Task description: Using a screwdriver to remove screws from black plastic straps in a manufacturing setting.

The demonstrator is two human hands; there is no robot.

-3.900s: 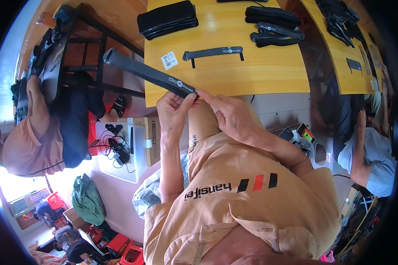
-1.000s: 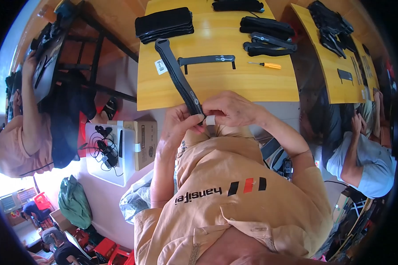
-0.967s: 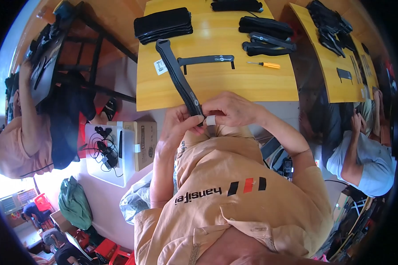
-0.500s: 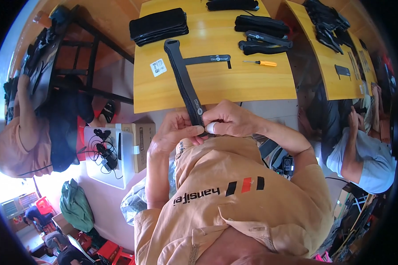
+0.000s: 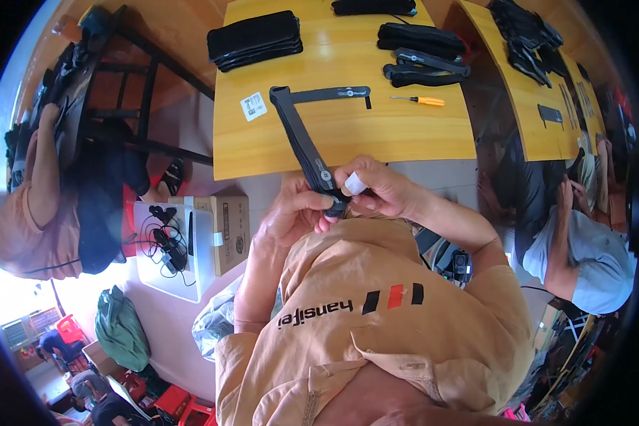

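A long black strap bundle (image 5: 302,138), flat, with a pale printed mark, slants from over the table to my body. My left hand (image 5: 296,204) pinches its near end, thumb on top. Beside it, my right hand (image 5: 378,186), with white tape round a finger, is closed on the same end; its fingertips are partly hidden. The bundle's far end has a loop and overlaps a single black strap (image 5: 334,92) lying on the wooden table (image 5: 405,135).
Stacked black straps (image 5: 255,41) lie at the table's back left, more straps (image 5: 422,67) at the back right. Near those rests an orange-handled screwdriver (image 5: 419,101). A white label (image 5: 253,107) is on the left. People sit at both sides; a clear bin (image 5: 169,245) with cables stands left.
The strap bundle has been drawn nearer to me, its far end now lower over the table. My right hand has turned and lifted slightly; both hands still grip the near end.
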